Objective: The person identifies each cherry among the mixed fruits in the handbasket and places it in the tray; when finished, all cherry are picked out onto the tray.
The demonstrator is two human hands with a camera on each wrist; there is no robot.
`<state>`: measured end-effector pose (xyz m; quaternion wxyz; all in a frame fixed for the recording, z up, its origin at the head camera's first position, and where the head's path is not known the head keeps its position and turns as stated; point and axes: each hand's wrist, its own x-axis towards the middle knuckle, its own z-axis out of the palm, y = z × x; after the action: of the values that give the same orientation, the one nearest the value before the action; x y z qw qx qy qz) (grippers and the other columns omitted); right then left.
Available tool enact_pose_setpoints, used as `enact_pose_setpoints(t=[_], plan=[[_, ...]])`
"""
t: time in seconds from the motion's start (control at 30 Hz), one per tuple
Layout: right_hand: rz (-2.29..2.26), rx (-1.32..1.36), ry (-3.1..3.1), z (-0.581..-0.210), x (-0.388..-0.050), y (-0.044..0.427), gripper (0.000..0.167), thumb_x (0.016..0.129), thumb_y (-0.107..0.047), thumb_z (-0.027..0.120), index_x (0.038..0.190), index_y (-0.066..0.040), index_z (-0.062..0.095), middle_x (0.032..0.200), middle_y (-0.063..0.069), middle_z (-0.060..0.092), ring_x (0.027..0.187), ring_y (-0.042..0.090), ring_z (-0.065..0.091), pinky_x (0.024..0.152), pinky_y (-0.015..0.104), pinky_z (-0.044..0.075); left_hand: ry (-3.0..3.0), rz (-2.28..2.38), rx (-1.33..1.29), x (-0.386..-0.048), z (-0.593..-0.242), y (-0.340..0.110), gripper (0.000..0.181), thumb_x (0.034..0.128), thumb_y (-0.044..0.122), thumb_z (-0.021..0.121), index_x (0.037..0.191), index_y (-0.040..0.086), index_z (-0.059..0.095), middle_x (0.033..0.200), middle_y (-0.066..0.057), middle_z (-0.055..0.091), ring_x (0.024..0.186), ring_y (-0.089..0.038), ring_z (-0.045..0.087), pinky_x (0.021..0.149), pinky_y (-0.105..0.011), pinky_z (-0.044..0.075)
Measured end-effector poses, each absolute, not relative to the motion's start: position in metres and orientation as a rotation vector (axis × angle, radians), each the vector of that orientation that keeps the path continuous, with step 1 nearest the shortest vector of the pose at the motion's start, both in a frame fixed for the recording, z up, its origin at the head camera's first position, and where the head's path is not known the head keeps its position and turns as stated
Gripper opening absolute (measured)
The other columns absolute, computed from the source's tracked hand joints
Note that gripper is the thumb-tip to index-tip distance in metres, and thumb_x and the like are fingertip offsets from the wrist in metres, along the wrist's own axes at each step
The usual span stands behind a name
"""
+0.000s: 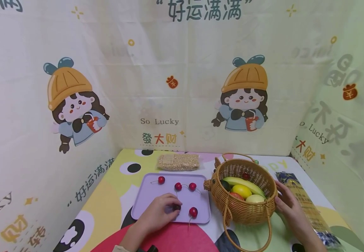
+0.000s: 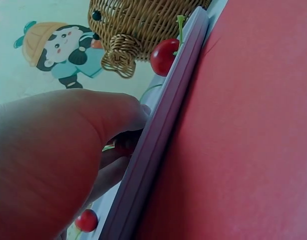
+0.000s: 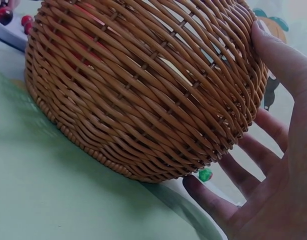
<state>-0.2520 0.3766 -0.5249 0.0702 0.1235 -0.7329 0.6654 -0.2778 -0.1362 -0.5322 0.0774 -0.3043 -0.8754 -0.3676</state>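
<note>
My left hand [image 1: 160,214] is over the near part of a lilac tray [image 1: 144,196], thumb and fingers pinching a dark red cherry [image 1: 176,207]. In the left wrist view that cherry [image 2: 124,144] is partly hidden behind the thumb. Around the hand on the tray lie several more cherries [image 1: 193,212] with stems. To the right stands a wicker basket [image 1: 248,213] holding a banana [image 1: 243,182], a lemon [image 1: 241,191], a cherry [image 1: 246,176] and other fruit. My right hand [image 1: 290,206] rests against the basket's right side, fingers spread, thumb near the rim in the right wrist view.
Behind the tray lies a clear bag of grains [image 1: 178,162]. A long yellow-and-blue packet [image 1: 308,206] lies right of the basket, partly behind the right forearm. The basket's looped handle [image 1: 268,241] hangs toward the near edge. Printed cloth walls [image 1: 185,98] enclose the table.
</note>
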Motion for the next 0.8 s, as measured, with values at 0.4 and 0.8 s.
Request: enact_pose_setpoints(t=[0.4,0.8], plan=[[1.994,0.355,-2.224,-0.523,-0.252,0.377,0.063,0.118,-0.012,0.046,0.177,-0.017,0.025,0.155,-0.028,0.045,0.134,-0.014,0.055,0.097,0.022,0.060,-2.579,-1.046,-0.897,-0.277,-0.534,-0.135,0.023,0.0922,0.015,0.091,0.113,0.021,0.085,0.115,0.016,0.074,0.108,-0.006,0.070,0.099,-0.032,0.062],[1.936,0.368,-2.225,-0.521,-0.253,0.376,0.063,0.117,-0.009,0.049,0.176,-0.014,0.028,0.154,-0.029,0.048,0.133,-0.016,0.055,0.097,0.021,0.059,-2.418,-1.523,-0.752,-0.263,-0.503,-0.097,0.019,0.0993,0.029,0.087,0.113,0.041,0.081,0.121,0.020,0.077,0.121,-0.008,0.070,0.109,-0.034,0.058]])
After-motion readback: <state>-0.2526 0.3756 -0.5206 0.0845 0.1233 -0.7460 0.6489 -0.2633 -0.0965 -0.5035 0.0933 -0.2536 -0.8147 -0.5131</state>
